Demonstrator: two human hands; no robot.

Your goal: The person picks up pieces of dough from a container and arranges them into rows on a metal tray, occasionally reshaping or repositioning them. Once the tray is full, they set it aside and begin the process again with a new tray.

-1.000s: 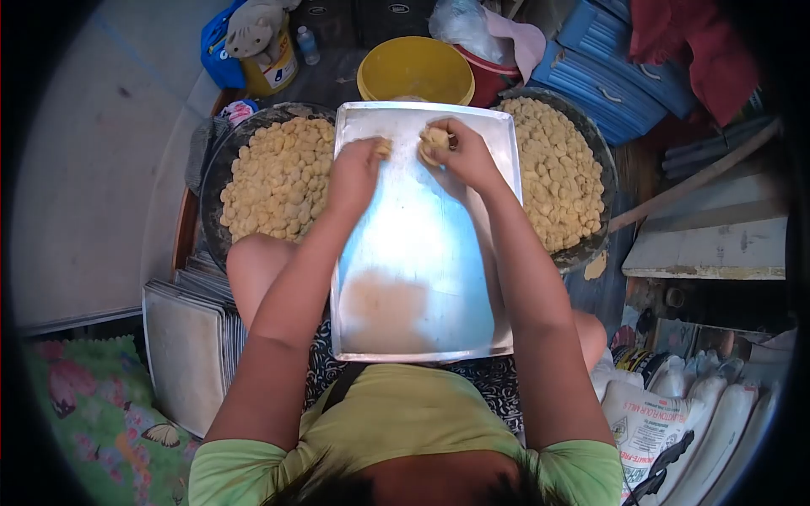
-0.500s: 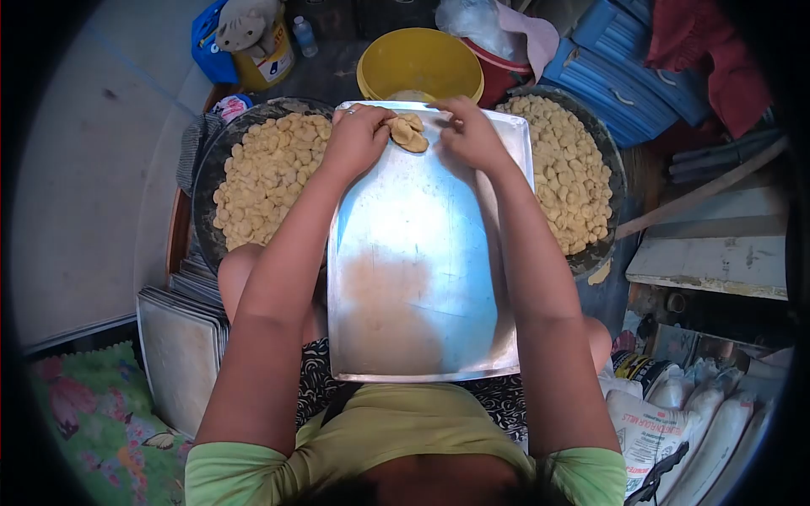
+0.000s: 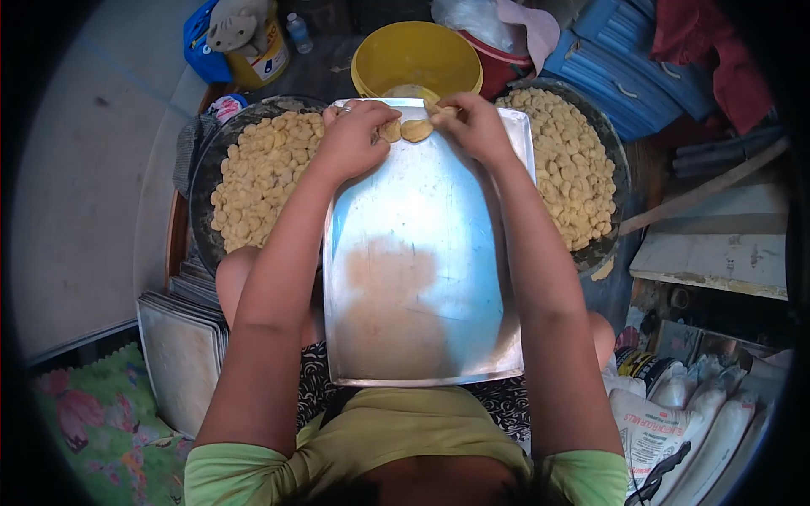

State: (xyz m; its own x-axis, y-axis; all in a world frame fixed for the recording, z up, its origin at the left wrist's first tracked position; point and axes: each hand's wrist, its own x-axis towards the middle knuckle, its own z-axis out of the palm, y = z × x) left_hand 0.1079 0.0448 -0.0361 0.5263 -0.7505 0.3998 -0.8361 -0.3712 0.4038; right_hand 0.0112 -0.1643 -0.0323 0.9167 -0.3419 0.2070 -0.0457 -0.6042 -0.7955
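A shiny metal baking tray (image 3: 405, 278) rests across my lap, its far edge by a yellow tub. Near that edge a flattened dough piece (image 3: 416, 130) lies on the metal between my hands. My left hand (image 3: 356, 139) is closed at the tray's far left corner, its fingertips on another dough piece (image 3: 391, 131), partly covered by the fingers. At the far right, my right hand (image 3: 474, 131) pinches a small dough piece (image 3: 438, 112), mostly hidden by the fingers. The rest of the tray's surface carries only reflections and shadow.
Dark round basins heaped with dough pieces stand at left (image 3: 270, 173) and right (image 3: 565, 169). The yellow tub (image 3: 418, 63) is beyond the tray. Stacked metal trays (image 3: 177, 354) lean at lower left. Blue drawers (image 3: 612, 84) and flour bags (image 3: 654, 430) are on the right.
The clustered dough pieces have been separated; one now lies flat between my hands and another is under my left fingers. My right hand has closed in a pinch at the far edge.
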